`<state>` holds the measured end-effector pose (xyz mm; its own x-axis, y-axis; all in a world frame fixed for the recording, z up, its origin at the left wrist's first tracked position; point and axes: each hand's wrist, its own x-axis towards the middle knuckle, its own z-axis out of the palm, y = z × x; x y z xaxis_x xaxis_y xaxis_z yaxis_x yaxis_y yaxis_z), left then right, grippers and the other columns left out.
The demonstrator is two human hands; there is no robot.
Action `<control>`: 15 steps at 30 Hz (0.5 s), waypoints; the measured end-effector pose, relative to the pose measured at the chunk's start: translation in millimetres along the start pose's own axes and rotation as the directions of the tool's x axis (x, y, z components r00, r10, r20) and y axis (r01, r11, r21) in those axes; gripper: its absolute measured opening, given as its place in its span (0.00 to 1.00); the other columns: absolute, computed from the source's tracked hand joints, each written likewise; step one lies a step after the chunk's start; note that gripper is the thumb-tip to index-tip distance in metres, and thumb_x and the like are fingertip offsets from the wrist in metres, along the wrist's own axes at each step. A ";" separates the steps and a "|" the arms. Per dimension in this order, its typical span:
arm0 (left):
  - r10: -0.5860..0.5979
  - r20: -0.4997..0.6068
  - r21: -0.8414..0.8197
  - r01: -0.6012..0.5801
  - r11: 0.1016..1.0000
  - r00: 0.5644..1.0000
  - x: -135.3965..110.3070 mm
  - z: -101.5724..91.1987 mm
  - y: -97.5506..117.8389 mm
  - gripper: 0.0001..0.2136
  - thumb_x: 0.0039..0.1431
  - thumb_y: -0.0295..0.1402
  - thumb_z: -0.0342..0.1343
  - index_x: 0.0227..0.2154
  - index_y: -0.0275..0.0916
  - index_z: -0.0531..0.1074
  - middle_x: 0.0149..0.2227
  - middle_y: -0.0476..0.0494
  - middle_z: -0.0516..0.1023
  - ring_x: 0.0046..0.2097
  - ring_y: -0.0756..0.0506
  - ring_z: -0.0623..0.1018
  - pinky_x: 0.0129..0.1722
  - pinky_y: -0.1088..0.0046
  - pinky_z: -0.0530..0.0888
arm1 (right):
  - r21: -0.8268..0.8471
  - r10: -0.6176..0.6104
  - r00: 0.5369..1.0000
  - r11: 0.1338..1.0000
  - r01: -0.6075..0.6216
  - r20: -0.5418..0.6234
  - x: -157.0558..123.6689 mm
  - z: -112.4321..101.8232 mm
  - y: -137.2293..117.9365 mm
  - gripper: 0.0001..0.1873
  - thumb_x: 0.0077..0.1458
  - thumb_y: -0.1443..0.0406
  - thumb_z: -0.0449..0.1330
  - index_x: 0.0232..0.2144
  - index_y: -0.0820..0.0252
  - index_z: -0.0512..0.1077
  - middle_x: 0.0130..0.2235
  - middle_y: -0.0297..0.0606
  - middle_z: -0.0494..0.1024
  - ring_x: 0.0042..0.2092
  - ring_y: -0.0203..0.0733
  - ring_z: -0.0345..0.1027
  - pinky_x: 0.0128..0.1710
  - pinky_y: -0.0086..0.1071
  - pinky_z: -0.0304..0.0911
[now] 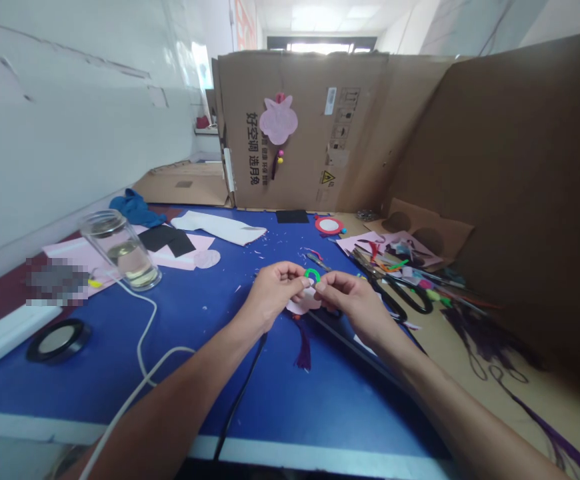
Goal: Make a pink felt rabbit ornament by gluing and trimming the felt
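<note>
Over the middle of the blue table, my left hand (276, 291) and my right hand (353, 297) pinch the two sides of a small bright green ring-shaped piece (312, 273). Just below the fingertips is a pale pink paper piece (303, 305), partly covered by the hands. A dark purple tassel (303, 352) with a small orange-red bit at its top lies under the pink paper, toward me. Behind the hands is a small cutting tool (319, 261), too small to make out fully. Large black-handled scissors (404, 293) lie beyond my right hand.
At left stand a glass of liquid (133, 263) and a black tape roll (59, 340), with a white cable (145, 320) across the table (265, 407). A red-rimmed disc (329, 225) lies behind. Craft scraps and purple tassels (490, 337) fill the right. Cardboard walls (310, 180) enclose the back.
</note>
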<state>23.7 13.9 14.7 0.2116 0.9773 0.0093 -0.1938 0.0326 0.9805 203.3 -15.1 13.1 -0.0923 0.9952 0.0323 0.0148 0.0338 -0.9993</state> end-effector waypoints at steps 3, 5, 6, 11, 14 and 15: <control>-0.005 -0.004 -0.011 0.005 1.000 1.000 -0.6 0.0 -0.3 0.07 0.51 0.29 0.69 0.33 0.36 0.79 0.27 0.50 0.78 0.25 0.53 0.74 0.27 0.76 0.72 | -0.010 0.002 1.000 1.000 -0.002 0.003 0.5 -0.6 1.1 0.21 0.47 0.48 0.76 0.28 0.57 0.77 0.26 0.33 0.76 0.27 0.37 0.61 0.30 0.34 0.56; -0.006 -0.011 -0.008 0.006 1.000 1.000 -0.6 -0.2 -1.1 0.07 0.52 0.28 0.69 0.34 0.37 0.79 0.27 0.50 0.78 0.25 0.53 0.74 0.28 0.76 0.72 | -0.014 0.009 1.000 1.000 -0.008 0.006 0.8 -1.0 2.4 0.21 0.47 0.48 0.76 0.28 0.57 0.77 0.26 0.33 0.77 0.28 0.37 0.61 0.30 0.34 0.57; -0.009 -0.011 -0.004 0.008 1.000 1.000 -0.4 -0.3 -1.5 0.07 0.52 0.29 0.69 0.33 0.37 0.79 0.26 0.50 0.78 0.25 0.53 0.74 0.28 0.76 0.72 | -0.016 0.012 1.000 1.000 -0.012 0.007 1.0 -1.2 3.1 0.21 0.47 0.48 0.76 0.28 0.56 0.77 0.26 0.34 0.77 0.28 0.37 0.61 0.30 0.34 0.57; -0.028 -0.006 0.002 0.028 1.000 1.000 0.1 -0.7 -2.6 0.06 0.53 0.29 0.70 0.31 0.38 0.77 0.25 0.52 0.77 0.23 0.53 0.73 0.27 0.76 0.72 | -0.022 0.022 1.000 1.000 -0.022 0.013 1.9 -1.9 5.1 0.22 0.47 0.46 0.76 0.28 0.56 0.77 0.26 0.33 0.76 0.27 0.38 0.61 0.30 0.34 0.57; -0.029 -0.001 -0.002 0.029 1.000 1.000 0.0 -0.6 -2.4 0.06 0.53 0.29 0.69 0.31 0.38 0.77 0.24 0.52 0.77 0.23 0.53 0.73 0.27 0.76 0.71 | -0.027 0.024 1.000 0.999 -0.024 0.016 1.7 -2.0 4.4 0.23 0.47 0.46 0.75 0.28 0.56 0.77 0.26 0.33 0.76 0.27 0.37 0.61 0.30 0.34 0.56; -0.026 0.001 -0.003 0.026 1.000 1.000 -0.1 -0.4 -2.3 0.06 0.53 0.29 0.69 0.31 0.37 0.77 0.25 0.52 0.77 0.23 0.53 0.73 0.27 0.76 0.71 | -0.028 0.025 1.000 0.999 -0.024 0.017 1.5 -1.9 4.1 0.23 0.47 0.46 0.76 0.28 0.56 0.77 0.26 0.33 0.76 0.27 0.37 0.61 0.30 0.34 0.56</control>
<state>23.7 13.8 12.4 0.2175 0.9759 -0.0156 -0.1915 0.0584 0.9798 205.1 -13.2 9.1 -0.1084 0.9941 0.0073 0.0448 0.0122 -0.9989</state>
